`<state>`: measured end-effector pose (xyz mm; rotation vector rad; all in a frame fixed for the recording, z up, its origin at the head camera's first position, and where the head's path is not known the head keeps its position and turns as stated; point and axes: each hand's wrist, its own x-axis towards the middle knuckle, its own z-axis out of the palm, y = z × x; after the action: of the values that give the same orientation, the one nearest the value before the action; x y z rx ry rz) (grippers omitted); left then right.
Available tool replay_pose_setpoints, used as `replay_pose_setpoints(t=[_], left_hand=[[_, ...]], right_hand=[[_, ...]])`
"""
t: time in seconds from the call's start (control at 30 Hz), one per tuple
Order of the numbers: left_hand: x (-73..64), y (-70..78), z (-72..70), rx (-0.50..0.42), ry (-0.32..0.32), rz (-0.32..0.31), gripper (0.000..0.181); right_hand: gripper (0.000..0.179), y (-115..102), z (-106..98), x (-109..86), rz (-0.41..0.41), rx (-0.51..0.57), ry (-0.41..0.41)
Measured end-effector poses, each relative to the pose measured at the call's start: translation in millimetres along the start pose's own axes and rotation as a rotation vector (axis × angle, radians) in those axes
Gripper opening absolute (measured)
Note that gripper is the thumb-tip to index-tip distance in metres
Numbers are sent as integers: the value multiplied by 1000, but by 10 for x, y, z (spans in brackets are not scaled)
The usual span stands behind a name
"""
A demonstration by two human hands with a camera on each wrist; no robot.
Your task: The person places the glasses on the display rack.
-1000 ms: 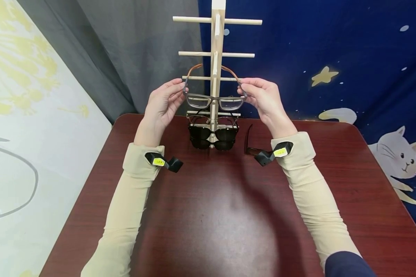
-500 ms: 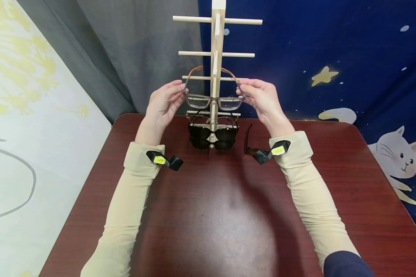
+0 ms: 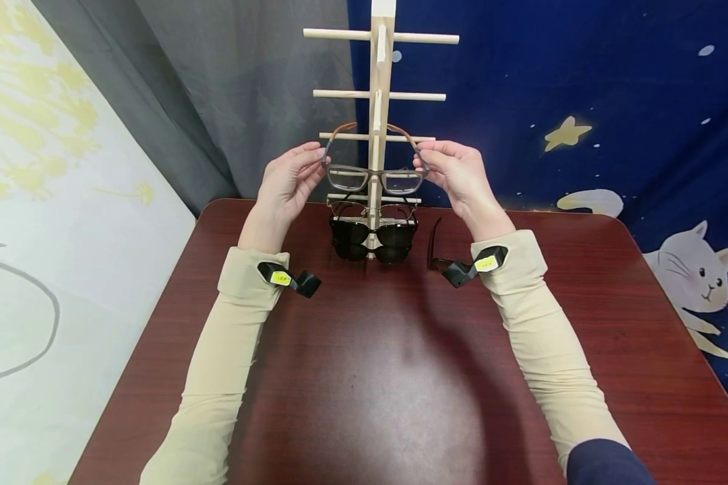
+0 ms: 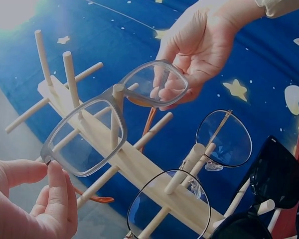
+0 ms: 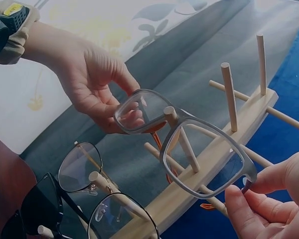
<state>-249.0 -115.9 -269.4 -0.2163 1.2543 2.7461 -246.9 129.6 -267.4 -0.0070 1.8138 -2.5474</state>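
Observation:
A pair of grey-framed eyeglasses with orange temple tips is held at the wooden display stand, lenses facing me. My left hand pinches its left temple near the hinge. On the other side, my right hand pinches the right temple. The temples straddle the upright, their orange tips close to a crossbar. In both wrist views the bridge lies at a short forward peg; whether its weight rests there I cannot tell. Below it hang thin wire-rimmed glasses.
Two pairs of dark sunglasses, the upper pair and the lower pair, hang at the stand's foot. Another dark pair of glasses lies on the brown table by my right wrist. Bare crossbars stick out above. Curtains hang behind.
The orange temple tips have sunk slightly toward the crossbar. My right hand has shifted a little left and down, and the left hand has lowered slightly. Both keep their grip on the eyeglasses.

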Motion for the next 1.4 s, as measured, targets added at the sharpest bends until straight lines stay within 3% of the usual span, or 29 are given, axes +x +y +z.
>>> replay_pose_setpoints(t=[0.53, 0.83, 1.13, 1.4], left_hand=[[-36, -18, -77, 7, -1, 15, 13], [-172, -99, -216, 37, -61, 50, 14], [-351, -271, -365, 78, -70, 57, 14], [-528, -510, -450, 128, -59, 66, 18]], right_hand=[[10, 13, -94, -55, 21, -24, 14], [10, 94, -238, -181, 4, -33, -14], [10, 221, -420, -305, 7, -45, -54], [13, 345, -581, -424, 20, -67, -70]])
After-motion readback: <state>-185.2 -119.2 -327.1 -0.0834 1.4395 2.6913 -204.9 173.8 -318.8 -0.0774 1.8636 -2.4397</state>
